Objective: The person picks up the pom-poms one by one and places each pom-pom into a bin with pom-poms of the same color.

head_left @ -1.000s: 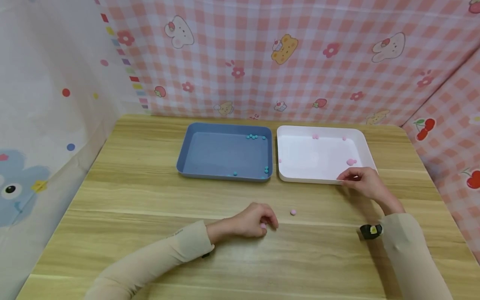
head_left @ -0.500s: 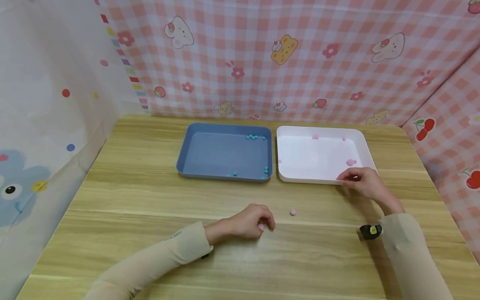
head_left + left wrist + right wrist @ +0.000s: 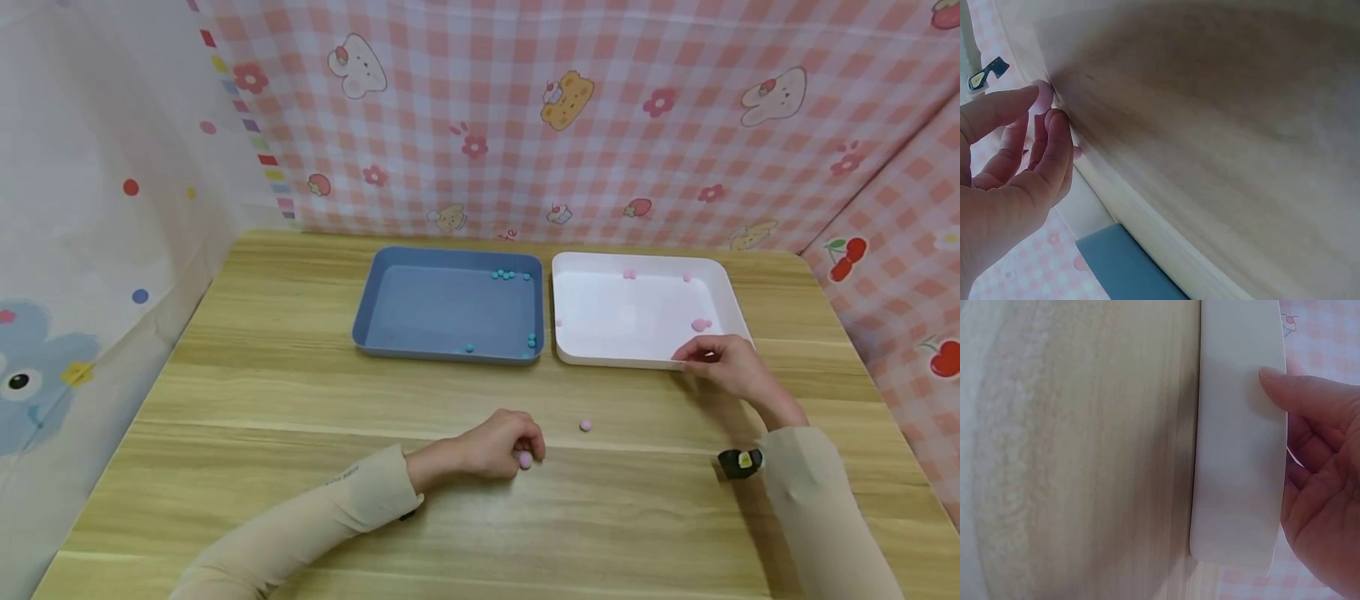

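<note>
A small pink ball (image 3: pixel 526 459) lies at the fingertips of my left hand (image 3: pixel 495 443), low over the tabletop. In the left wrist view, thumb and forefinger pinch this pink ball (image 3: pixel 1043 98) from two sides. My right hand (image 3: pixel 727 364) grips the near rim of the white tray (image 3: pixel 615 361), close to its right corner. The right wrist view has the thumb on the outer wall of the white tray (image 3: pixel 1238 437), with the other fingers partly hidden behind the rim. Another pink ball (image 3: pixel 586 425) sits on the wood between the hands.
Several pink balls (image 3: pixel 700 325) lie scattered inside the white tray. To its left stands a blue-grey tray (image 3: pixel 450 308) with several teal balls (image 3: pixel 503 275) along its sides. Both rest toward the back of the wooden table (image 3: pixel 300 400), before a checked cloth (image 3: pixel 420 108).
My left hand has shifted slightly left, and the pink ball at its fingertips shows more fully. The right hand stays on the tray's rim; the loose ball has not moved.
</note>
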{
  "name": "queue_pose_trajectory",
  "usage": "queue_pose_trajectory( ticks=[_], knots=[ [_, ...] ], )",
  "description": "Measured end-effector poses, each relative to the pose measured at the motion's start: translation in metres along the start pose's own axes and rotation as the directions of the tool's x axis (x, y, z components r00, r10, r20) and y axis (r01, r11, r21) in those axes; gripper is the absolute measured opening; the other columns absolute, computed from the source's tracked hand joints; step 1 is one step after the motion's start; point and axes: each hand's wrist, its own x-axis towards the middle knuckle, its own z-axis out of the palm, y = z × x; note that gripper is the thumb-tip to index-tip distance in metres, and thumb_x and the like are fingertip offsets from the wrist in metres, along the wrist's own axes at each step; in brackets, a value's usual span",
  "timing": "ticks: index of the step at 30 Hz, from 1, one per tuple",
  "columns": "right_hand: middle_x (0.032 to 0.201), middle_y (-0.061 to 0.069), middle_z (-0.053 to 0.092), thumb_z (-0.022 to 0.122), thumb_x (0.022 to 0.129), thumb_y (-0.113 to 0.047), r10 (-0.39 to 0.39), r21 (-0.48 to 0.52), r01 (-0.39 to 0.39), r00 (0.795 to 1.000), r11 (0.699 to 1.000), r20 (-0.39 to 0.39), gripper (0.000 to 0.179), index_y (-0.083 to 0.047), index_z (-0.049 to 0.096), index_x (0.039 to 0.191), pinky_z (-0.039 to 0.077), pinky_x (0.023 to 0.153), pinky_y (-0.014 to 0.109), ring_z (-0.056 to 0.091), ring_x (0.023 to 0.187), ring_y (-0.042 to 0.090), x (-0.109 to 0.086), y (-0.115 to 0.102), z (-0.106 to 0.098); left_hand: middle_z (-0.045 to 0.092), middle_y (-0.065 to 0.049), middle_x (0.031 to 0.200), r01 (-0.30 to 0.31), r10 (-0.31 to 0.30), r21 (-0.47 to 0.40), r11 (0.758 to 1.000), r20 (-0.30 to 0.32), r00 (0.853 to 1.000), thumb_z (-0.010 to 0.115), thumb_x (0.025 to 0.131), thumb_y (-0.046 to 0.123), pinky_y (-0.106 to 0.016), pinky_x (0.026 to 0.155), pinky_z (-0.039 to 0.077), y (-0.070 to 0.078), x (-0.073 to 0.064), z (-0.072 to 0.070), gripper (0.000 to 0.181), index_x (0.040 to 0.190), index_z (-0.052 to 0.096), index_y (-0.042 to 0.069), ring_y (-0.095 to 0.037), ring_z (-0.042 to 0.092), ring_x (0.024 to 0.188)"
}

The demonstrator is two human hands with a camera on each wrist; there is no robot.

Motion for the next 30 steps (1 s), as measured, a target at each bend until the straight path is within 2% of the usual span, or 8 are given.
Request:
queue_pose_trajectory(
  ticks=[9,18,24,30],
  knots=[
    [0.075,0.002,0.062,0.068,0.080,0.007,0.002,0.009,-0.002,1.000,1.000,-0.005,0.005,0.002,0.069,0.083,0.043,0.056,0.016,0.049,0.066,0.002,-0.001,0.000,0.001,0.059,-0.004,0.078,0.016,-0.016,-0.044,0.999,-0.006,1.000,0.063,0.072,-0.014,-0.013,0.064,0.044,-0.002,0.001,0.001,0.018,0.076,0.066,0.003,-0.006,0.053,0.070],
    [0.074,0.001,0.062,0.069,0.080,0.006,0.003,0.002,-0.003,1.000,1.000,-0.006,0.005,0.001,0.069,0.082,0.043,0.056,0.016,0.049,0.065,0.002,-0.001,0.001,-0.001,0.060,-0.005,0.075,-0.003,0.003,-0.079,0.997,-0.003,1.000,0.062,0.071,-0.012,-0.013,0.062,0.043,-0.002,0.004,-0.002,0.015,0.075,0.065,0.002,-0.005,0.053,0.068],
    [0.074,0.001,0.062,0.069,0.080,0.006,-0.008,0.000,0.008,1.000,1.000,-0.009,0.006,0.001,0.069,0.082,0.043,0.056,0.016,0.050,0.065,0.002,0.000,0.002,0.000,0.063,-0.010,0.077,0.004,-0.015,-0.176,0.984,-0.061,0.998,0.065,0.073,-0.012,-0.015,0.063,0.047,0.003,0.013,-0.012,0.013,0.080,0.065,-0.002,-0.005,0.055,0.068],
    [0.074,0.000,0.062,0.069,0.079,0.007,-0.014,0.006,0.014,1.000,1.000,-0.011,0.006,0.002,0.069,0.082,0.043,0.057,0.015,0.050,0.066,0.001,0.001,0.001,0.001,0.064,-0.010,0.084,-0.005,-0.033,-0.246,0.969,-0.149,0.988,0.065,0.077,-0.010,-0.017,0.069,0.050,0.007,0.031,-0.031,0.013,0.088,0.065,-0.003,-0.007,0.058,0.075]
  ],
)
